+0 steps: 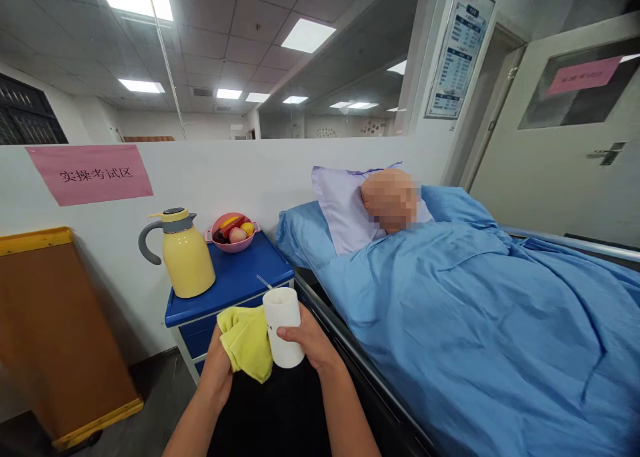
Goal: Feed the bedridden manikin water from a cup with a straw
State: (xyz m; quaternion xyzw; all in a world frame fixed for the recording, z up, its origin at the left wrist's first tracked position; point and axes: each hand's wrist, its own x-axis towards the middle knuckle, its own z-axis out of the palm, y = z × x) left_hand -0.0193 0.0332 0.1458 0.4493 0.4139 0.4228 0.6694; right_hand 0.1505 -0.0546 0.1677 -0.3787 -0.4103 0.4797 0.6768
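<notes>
My right hand (313, 342) is wrapped round a white cup (283, 327) held upright in front of me; a thin straw or spoon handle sticks out of its top. Against the cup's left side my left hand (216, 370) grips a folded yellow cloth (247, 342). Both hands hover just in front of the blue bedside cabinet (240, 280), close to the bed rail (345, 350).
On the cabinet stand a yellow thermos jug (184, 254) and a pink bowl of fruit (232, 232). To the right, a person lies in bed under a blue sheet (475, 324), head on a lilac pillow (343, 207). A brown board (55, 330) leans at left.
</notes>
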